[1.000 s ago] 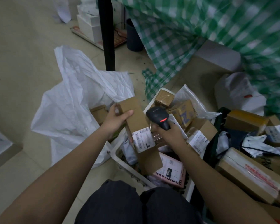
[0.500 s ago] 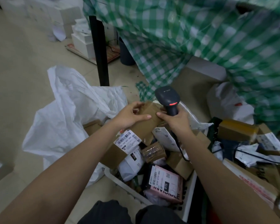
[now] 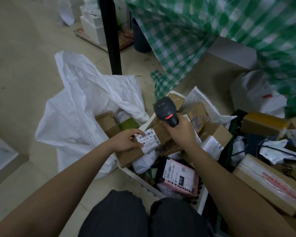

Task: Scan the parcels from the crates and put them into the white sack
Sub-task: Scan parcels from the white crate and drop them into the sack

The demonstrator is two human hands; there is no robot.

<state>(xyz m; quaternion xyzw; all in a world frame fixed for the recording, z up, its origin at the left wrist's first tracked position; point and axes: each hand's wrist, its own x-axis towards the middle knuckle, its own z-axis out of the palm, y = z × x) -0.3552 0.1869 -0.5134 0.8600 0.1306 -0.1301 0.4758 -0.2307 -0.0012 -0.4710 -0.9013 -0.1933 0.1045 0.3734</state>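
The left hand (image 3: pixel 126 142) holds a flat cardboard parcel (image 3: pixel 144 146) by its edge over the white crate (image 3: pixel 143 181), fingers curled; it looks light and stiff. The right hand (image 3: pixel 181 130) grips the scanner (image 3: pixel 166 111). The white sack (image 3: pixel 85 106) lies open at ten o'clock on the tiled floor (image 3: pixel 24 57).

- The sack (image 3: pixel 79 106) lies left of the held parcel (image 3: pixel 140 147).
- The scanner (image 3: pixel 166 112) is right of it, above the crate (image 3: pixel 143 180).

The cardboard parcel (image 3: pixel 143 144) now lies lower, label (image 3: pixel 148 140) facing up.
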